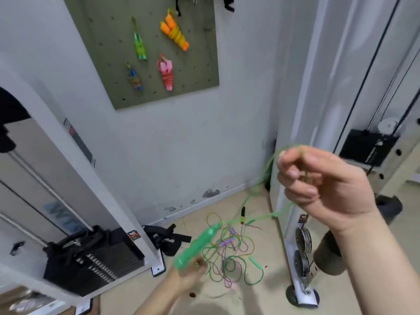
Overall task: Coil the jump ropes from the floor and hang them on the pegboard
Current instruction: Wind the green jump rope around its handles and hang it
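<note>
Holding a green handle [197, 248] low in the left hand [188, 277] (blurred, fingers curled round it), the person pinches the green rope [259, 189] in the raised right hand [322, 183], likely forming a coil. More ropes [229, 255] lie tangled on the floor [256, 298]; the pegboard [200, 71], far left, already carries four.

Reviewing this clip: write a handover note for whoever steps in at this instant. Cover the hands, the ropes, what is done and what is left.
Left hand: grips the green handle; both are blurred.
Right hand: raised, pinches the green cord, which trails down toward the floor.
Done: four coiled ropes hang on the pegboard: green bundle, orange bundle, blue bundle, pink bundle.
Left: coil and hang the rope in hand, then sort the floor tangle of green and purple cords beside a black handle.
</note>
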`<state>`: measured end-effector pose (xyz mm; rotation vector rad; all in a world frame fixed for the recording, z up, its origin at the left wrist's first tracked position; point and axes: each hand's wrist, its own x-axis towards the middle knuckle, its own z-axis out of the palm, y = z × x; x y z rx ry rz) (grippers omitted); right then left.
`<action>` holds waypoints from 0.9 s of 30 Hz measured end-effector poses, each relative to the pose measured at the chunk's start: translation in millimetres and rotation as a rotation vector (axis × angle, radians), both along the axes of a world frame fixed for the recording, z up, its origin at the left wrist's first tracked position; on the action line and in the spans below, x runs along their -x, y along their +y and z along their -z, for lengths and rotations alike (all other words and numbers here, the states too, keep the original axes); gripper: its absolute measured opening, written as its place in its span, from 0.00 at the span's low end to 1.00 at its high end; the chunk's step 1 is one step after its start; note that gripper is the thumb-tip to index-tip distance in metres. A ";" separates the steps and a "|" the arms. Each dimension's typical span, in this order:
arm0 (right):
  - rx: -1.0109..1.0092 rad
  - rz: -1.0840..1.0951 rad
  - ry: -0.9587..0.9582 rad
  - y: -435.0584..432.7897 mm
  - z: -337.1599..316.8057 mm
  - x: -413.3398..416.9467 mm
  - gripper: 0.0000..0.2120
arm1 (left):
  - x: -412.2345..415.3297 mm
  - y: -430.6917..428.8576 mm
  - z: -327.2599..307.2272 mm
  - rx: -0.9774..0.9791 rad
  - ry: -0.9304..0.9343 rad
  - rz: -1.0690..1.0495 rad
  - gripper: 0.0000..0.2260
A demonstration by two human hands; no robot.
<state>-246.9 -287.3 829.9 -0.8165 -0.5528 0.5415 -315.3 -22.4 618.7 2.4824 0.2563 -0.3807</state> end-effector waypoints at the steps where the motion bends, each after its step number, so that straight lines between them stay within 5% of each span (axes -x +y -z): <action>1: 0.246 0.161 -0.042 -5.7 2.1 4.3 0.06 | 5.6 6.1 -9.6 0.024 -0.061 -0.124 0.02; 4: 1.325 0.323 -0.367 -2.7 26.8 14.9 0.12 | 3.2 10.7 -83.4 -0.066 -0.349 -0.239 0.11; 6: 1.702 0.275 -0.519 12.0 40.5 31.8 0.24 | 0.9 1.6 -148.1 -0.108 -0.494 -0.180 0.17; 9: 1.232 0.252 -0.449 49.6 46.3 65.6 0.43 | 8.1 -18.9 -226.3 0.019 -0.661 -0.051 0.19; 11: 1.019 0.229 -0.470 86.6 44.8 83.9 0.47 | 17.8 -29.5 -256.3 0.130 -0.699 0.055 0.19; 13: 0.957 0.230 -0.510 121.0 50.6 88.7 0.38 | 24.5 -33.6 -275.4 0.266 -0.677 0.118 0.20; 16: 1.012 0.322 -0.584 148.0 57.1 83.4 0.10 | 31.1 -25.0 -297.6 0.436 -0.707 0.161 0.21; 19: 1.009 0.268 -0.511 159.3 53.0 85.7 0.15 | 25.9 4.1 -313.1 0.647 -0.716 0.192 0.23; 22: 0.769 0.239 -0.305 169.2 26.7 87.1 0.18 | 17.0 30.7 -282.6 0.926 -0.637 0.153 0.29; 25: 0.536 0.279 -0.206 170.8 -6.9 81.4 0.20 | 26.2 34.4 -209.8 1.084 -0.402 0.080 0.48; 27: 0.497 0.319 -0.198 170.2 -24.7 75.8 0.20 | 41.1 30.4 -170.6 1.214 -0.214 0.116 0.43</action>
